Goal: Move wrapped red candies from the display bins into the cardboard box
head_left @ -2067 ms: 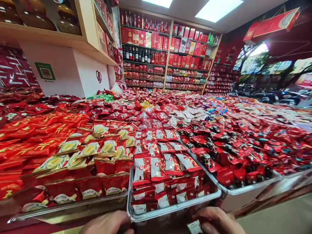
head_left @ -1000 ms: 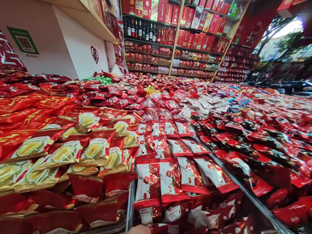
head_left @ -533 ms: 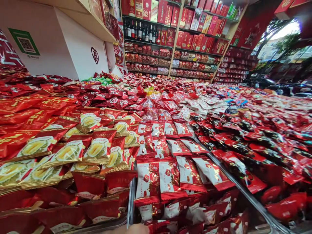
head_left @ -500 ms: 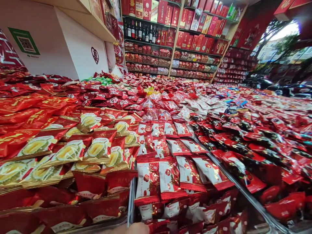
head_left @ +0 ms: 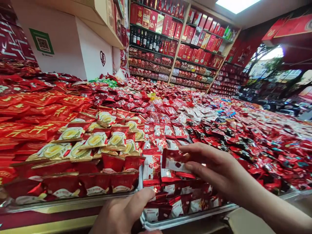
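Note:
My right hand [head_left: 214, 169] reaches in from the right and pinches a small red and white snack packet [head_left: 174, 160] between thumb and fingers. It hovers over a clear plastic tray [head_left: 175, 223] of matching packets [head_left: 151, 167], standing in rows. At the tray's near left corner is my left hand [head_left: 126, 208], its thumb over the rim and a fingertip showing lower down, closed on the tray's edge. Just left of that hand, red and gold durian snack packets [head_left: 96, 139] fill a neighbouring tray.
Bright red packets [head_left: 48, 110] lie at the far left, dark red ones [head_left: 243, 152] at the right. A white box-like counter [head_left: 95, 48] with a QR sign [head_left: 42, 42] stands at the back left. Shelves [head_left: 156, 52] of bottles and gift boxes line the back.
My right hand has come into view from the right with a packet in its fingers. More of my left hand shows at the tray corner. The view has tilted and shifted.

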Demonstrator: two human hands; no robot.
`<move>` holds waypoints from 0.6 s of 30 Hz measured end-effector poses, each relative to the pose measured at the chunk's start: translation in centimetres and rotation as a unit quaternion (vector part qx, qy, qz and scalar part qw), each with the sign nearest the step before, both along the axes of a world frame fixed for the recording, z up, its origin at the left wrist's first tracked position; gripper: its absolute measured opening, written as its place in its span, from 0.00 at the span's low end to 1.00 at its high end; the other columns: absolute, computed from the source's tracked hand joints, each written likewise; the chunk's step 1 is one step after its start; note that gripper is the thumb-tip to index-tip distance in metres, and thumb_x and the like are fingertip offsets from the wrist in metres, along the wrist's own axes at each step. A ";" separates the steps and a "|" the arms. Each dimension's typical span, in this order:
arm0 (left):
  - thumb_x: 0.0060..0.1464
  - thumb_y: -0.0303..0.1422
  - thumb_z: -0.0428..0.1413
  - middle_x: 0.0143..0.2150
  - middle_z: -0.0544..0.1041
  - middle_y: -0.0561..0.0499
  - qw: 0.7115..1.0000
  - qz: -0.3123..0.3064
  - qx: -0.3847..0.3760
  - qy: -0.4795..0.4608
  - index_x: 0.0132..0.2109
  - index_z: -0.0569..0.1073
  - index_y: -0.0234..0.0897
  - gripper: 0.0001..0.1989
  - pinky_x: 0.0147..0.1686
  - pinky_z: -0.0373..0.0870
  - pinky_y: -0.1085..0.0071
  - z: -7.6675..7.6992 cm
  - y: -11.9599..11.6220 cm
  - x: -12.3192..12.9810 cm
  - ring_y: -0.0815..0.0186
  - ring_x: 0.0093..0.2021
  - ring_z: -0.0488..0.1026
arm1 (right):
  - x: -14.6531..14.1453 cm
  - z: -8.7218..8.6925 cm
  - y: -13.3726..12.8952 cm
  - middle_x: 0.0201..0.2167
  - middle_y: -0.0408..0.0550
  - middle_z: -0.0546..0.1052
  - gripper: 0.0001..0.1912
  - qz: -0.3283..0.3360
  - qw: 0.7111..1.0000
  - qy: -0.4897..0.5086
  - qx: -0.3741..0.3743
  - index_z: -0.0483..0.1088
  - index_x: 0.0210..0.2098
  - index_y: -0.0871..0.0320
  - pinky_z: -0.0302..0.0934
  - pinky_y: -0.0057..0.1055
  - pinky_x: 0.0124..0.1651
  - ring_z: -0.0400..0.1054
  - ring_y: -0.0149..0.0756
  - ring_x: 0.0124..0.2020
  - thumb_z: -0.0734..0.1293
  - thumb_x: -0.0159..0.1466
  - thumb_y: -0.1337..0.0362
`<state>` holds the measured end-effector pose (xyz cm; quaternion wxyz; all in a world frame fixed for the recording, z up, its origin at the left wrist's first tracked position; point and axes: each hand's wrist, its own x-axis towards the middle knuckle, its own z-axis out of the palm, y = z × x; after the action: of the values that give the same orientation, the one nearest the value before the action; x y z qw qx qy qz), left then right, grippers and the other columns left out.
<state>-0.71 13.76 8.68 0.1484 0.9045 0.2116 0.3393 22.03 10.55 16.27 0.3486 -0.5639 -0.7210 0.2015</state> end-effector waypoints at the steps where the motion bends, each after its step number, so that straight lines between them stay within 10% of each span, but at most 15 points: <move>1: 0.54 0.47 0.42 0.27 0.75 0.57 1.000 -0.001 -0.007 0.002 0.48 0.57 0.41 0.19 0.21 0.69 0.80 0.0 0.0 -0.1 0.71 0.22 0.73 | -0.2 0.0 0.6 0.35 0.47 0.72 0.15 0.000 1.000 -0.016 0.000 0.62 0.46 0.53 0.65 0.29 0.34 0.68 0.32 0.34 0.62 0.58 0.65; 18: 0.53 0.43 0.47 0.27 0.74 0.57 0.999 0.012 -0.026 -0.014 0.49 0.56 0.42 0.19 0.21 0.66 0.76 -1.1 -0.4 -0.3 0.69 0.22 0.71 | -2.9 2.1 2.3 0.31 0.43 0.75 0.07 0.102 0.990 -0.093 -0.010 0.69 0.34 0.58 0.60 0.26 0.36 0.67 0.29 0.32 0.62 0.56 0.69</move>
<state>-1.02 13.32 7.60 0.1710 0.8928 0.2286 0.3484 19.17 12.86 18.40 0.2514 -0.5069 -0.8024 0.1900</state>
